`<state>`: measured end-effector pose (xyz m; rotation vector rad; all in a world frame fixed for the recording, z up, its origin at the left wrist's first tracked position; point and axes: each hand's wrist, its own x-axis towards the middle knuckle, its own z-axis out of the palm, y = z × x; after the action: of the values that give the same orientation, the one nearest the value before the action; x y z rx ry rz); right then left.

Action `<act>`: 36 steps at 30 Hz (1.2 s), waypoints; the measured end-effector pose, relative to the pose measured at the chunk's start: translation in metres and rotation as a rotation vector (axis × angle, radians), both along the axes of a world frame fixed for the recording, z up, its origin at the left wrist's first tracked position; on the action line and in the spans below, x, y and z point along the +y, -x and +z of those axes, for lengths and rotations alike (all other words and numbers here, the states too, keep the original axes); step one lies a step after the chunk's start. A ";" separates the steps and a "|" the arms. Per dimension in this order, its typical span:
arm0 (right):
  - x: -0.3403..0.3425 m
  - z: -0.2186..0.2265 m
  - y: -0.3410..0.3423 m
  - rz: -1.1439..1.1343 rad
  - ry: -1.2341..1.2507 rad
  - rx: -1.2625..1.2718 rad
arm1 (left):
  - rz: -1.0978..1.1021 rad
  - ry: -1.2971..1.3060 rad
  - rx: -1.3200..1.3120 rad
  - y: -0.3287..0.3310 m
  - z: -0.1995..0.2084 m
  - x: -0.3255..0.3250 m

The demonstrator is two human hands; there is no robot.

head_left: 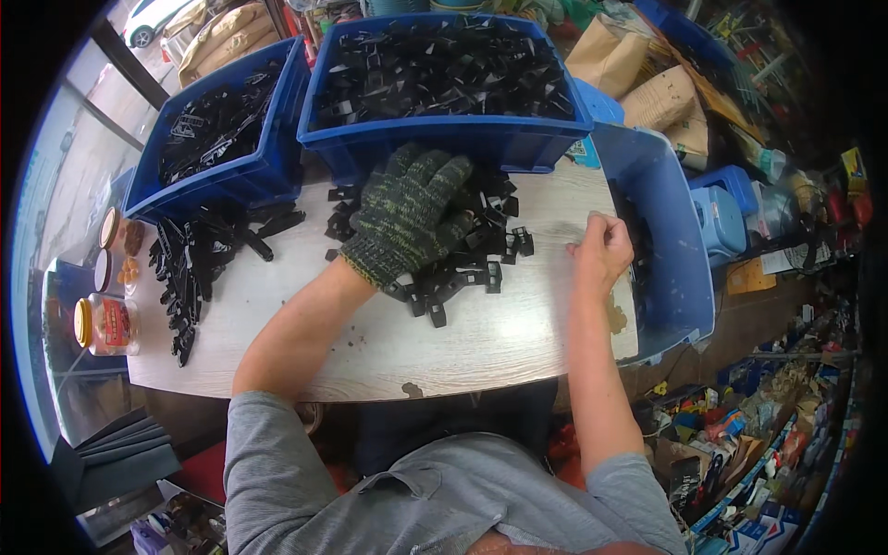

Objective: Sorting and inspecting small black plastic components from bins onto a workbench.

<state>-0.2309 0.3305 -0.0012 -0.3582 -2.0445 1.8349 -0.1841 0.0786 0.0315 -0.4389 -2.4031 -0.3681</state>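
My left hand [407,215], in a dark green-and-black knitted glove, lies over a pile of small black plastic pieces [493,276] on the table. Its fingers are stretched out toward the blue crate behind; what is under the palm is hidden. My right hand [606,248] is bare and hovers by the table's right edge, close to a large blue bin [692,305]. Its fingers are curled together, and whatever they may hold is too small or hidden to see. Longer black plastic parts [190,268] form a heap at the table's left.
A blue crate [444,139] full of small black pieces stands at the table's back. Left of it is another blue crate [208,180] with long black parts. Jars [113,326] stand at the left edge. Paper sacks [659,97] lie at the back right. Mixed clutter covers the right-hand floor.
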 end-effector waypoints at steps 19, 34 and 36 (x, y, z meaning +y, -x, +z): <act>0.002 -0.003 0.000 -0.001 0.013 0.008 | 0.174 0.088 0.276 0.053 0.076 -0.009; 0.006 -0.017 0.006 0.040 -0.005 0.020 | 0.305 0.121 -0.342 0.090 0.085 -0.013; 0.012 -0.020 0.008 -0.027 -0.057 0.000 | 0.337 0.136 -0.323 0.090 0.081 -0.012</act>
<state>-0.2390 0.3424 -0.0210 -0.3686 -2.0769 1.7574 -0.2737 0.0664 0.1128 -0.0257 -2.7663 -0.1312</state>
